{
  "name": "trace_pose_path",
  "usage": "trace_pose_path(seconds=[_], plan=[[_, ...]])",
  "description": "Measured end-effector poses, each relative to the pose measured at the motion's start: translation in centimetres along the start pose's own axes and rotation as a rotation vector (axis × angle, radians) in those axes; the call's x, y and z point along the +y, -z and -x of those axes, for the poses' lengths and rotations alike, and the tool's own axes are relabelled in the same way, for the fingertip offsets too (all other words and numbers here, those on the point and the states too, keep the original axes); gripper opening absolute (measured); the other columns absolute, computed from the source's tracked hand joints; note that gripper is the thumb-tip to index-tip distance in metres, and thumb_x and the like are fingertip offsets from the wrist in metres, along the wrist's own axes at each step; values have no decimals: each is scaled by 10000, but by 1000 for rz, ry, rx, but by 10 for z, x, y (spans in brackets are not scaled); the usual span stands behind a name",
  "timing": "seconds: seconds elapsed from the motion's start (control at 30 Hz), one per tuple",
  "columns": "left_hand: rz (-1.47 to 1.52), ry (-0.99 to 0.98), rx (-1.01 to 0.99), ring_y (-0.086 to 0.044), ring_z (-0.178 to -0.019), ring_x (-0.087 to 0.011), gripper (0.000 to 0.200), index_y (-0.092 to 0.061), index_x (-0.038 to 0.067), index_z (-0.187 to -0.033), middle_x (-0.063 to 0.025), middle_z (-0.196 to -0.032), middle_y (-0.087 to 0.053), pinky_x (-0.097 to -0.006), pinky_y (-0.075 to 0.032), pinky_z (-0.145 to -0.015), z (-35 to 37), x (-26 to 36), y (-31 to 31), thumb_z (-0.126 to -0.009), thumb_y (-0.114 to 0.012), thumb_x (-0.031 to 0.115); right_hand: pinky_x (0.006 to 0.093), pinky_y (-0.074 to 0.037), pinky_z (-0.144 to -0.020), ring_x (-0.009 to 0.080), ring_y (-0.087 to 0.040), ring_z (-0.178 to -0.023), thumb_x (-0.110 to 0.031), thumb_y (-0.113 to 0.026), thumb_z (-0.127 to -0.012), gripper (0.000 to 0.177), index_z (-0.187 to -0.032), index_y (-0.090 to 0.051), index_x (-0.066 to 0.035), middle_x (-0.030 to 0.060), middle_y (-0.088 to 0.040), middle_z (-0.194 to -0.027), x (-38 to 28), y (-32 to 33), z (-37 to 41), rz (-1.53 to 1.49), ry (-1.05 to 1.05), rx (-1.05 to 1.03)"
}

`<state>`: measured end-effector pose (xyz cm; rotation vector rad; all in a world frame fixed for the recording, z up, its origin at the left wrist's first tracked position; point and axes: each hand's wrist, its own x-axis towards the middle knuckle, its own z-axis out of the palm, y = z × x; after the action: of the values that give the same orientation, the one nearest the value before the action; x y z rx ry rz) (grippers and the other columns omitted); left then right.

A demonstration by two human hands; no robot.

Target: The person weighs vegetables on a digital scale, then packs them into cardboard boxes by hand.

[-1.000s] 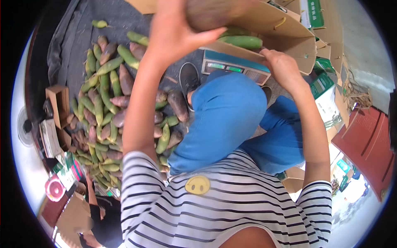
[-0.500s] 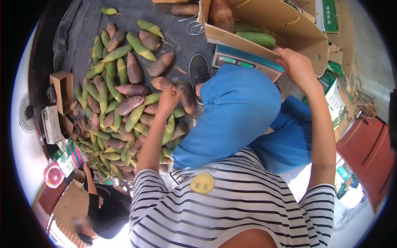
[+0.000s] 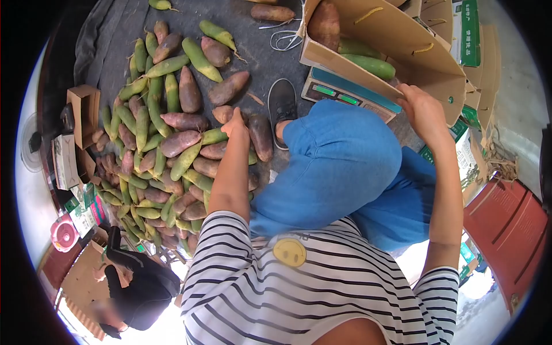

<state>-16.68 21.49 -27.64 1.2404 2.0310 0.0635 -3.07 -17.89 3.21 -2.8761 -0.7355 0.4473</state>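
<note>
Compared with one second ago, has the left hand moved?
Yes. The left hand was up at the box with a brown root; now it is down on the pile, away from the box, beside the shoe.

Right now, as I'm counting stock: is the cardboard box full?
Not full: the cardboard box holds few vegetables; its inner wall shows bare.

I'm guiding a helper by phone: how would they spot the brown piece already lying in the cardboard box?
Find the open tan cardboard box on the blue-topped weighing scale, its rim held by the person's right hand. At its left end in the picture lies a fat reddish-brown tapered shoot. It is the only brown one there; the long green shoots beside it are slimmer.
</note>
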Motion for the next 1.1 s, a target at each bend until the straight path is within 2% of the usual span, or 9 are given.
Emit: trace_pose_path(seconds=[0.1, 0.23, 0.33, 0.57, 0.7, 0.8, 0.9, 1.03, 1.1], plan=[[260, -3, -171, -607, -937, -287, 784, -463, -42, -1179, -162, -1098, -595, -386, -496, -833, -6, -6, 11, -599, -801, 365, 437, -483, -732, 332, -611, -873, -96, -569, -832, 173, -1002, -563, -67, 138, -613, -893, 6, -11, 1, 5, 33, 31], [429, 161, -913, -543, -1031, -213, 565, -500, 148, -1221, -29, -1162, -558, -386, -456, -870, 16, -2, 69, -751, -691, 398, 419, -500, -710, 340, -618, -833, -64, -536, -794, 138, -928, -561, -40, 158, -612, -826, 8, -10, 5, 24, 25, 99], [336, -36, -867, -512, -1107, -249, 570, -475, 88, -1250, -82, -1237, -504, -387, -452, -907, 78, 11, 112, -779, -690, 328, 426, -502, -716, 331, -613, -859, -52, -558, -774, 154, -928, -559, -44, 147, -609, -838, 11, -11, 6, 17, 32, 105], [201, -1494, -812, -477, -1158, -253, 726, -403, 4, -1328, -130, -1241, -485, -373, -375, -995, 255, 116, 162, -722, -750, 202, 410, -504, -704, 321, -612, -858, -41, -527, -781, 120, -898, -550, -37, 138, -603, -820, 11, -13, 7, 24, 7, 71], [-37, -1669, -1096, -495, -1143, -236, 793, -423, 21, -1326, -137, -1240, -489, -371, -404, -970, 338, 164, 141, -662, -810, 217, 404, -506, -707, 322, -615, -852, -49, -517, -791, 110, -894, -552, -33, 140, -606, -815, 13, -18, 8, 39, 25, 95], [-83, -1950, -812, -545, -1054, -203, 688, -457, 23, -1293, -132, -1171, -533, -346, -448, -909, 344, 171, 117, -725, -793, 215, 404, -520, -668, 300, -654, -819, -67, -525, -799, 149, -925, -602, -52, 129, -637, -817, 14, -19, 7, 60, 44, 133], [175, -1508, -986, -576, -938, -165, 524, -497, 18, -1242, -109, -1089, -575, -305, -479, -823, 301, 159, 103, -806, -738, 183, 407, -524, -670, 296, -656, -837, -75, -514, -809, 155, -936, -602, -57, 133, -642, -831, 14, -17, 8, 98, 40, 59], [-176, -1512, -716, -590, -860, -164, 341, -581, -14, -1092, -112, -989, -615, -286, -486, -753, 187, 114, 86, -847, -686, 198, 441, -502, -703, 331, -623, -861, -82, -568, -808, 168, -974, -558, -58, 140, -621, -882, 19, -17, 3, 40, 24, 29], [-520, -1646, -552, -590, -933, -344, 362, -588, -1, -1054, -205, -1004, -602, -402, -483, -803, 144, 85, 97, -805, -685, 244, 446, -496, -706, 336, -617, -867, -100, -586, -824, 183, -1000, -556, -62, 137, -620, -894, 13, -14, 4, 42, 21, 27]])
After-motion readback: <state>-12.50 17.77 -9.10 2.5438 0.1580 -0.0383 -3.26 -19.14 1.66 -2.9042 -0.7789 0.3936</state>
